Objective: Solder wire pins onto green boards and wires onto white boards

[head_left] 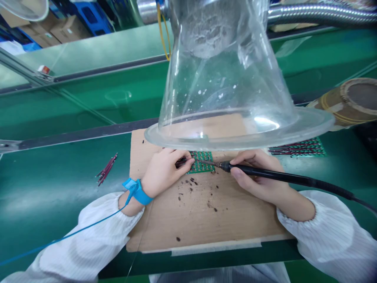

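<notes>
My right hand [259,173] is closed around a black soldering iron [271,173], whose metal tip points left over a green circuit board [203,162]. At the board's left part, my left hand [167,169] is closed in a pinch on dark red wires [181,162], partly hidden by the fingers. A blue wrist strap [138,192] with a blue cord circles my left wrist. The board lies on a scorched brown cardboard sheet [212,216]. Part of the board's far side sits behind the rim of a clear hood.
A clear fume hood [226,94] hangs low over the cardboard, joined to a metal hose [324,15]. Loose dark red wires [106,169] lie at left. Another wired board [309,148] lies at right, near a brown cylindrical container [347,102].
</notes>
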`<action>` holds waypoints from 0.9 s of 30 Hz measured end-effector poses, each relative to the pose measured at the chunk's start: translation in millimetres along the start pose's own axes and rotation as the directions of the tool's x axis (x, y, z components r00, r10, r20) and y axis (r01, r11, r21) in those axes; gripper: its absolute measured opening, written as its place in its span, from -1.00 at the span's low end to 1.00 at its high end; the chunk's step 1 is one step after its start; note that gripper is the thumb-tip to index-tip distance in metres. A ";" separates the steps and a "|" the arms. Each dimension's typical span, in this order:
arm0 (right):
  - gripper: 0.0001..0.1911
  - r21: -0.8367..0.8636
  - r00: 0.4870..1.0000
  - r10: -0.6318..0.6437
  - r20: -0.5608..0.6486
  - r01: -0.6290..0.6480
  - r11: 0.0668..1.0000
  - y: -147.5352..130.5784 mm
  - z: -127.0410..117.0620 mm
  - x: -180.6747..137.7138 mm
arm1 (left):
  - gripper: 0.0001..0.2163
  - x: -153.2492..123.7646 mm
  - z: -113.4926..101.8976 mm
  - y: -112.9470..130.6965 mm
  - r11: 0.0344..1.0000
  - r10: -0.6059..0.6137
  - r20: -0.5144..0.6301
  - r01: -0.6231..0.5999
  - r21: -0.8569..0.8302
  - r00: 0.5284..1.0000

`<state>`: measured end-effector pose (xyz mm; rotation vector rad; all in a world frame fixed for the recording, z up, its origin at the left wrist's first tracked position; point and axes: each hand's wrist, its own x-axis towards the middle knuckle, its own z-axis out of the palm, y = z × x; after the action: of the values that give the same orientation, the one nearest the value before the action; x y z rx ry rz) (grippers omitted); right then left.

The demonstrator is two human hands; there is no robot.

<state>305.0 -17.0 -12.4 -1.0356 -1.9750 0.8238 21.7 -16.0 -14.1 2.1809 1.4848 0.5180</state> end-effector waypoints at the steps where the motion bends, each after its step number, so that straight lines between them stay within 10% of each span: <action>1: -0.84 0.000 1.000 -0.005 -0.001 0.005 1.000 -0.1 -0.2 0.2 | -0.89 0.0 0.0 -0.1 1.000 0.000 0.002 0.000 -0.001 1.000; 27: -0.87 -0.038 1.000 -0.014 -0.017 0.013 0.999 -0.1 -0.2 2.2 | -0.87 0.2 1.6 1.3 0.999 -0.039 -0.016 0.040 0.009 0.999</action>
<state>304.3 -15.1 -11.5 -1.0468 -1.9882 0.7700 23.6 -16.5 -14.7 2.1547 1.5382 0.5168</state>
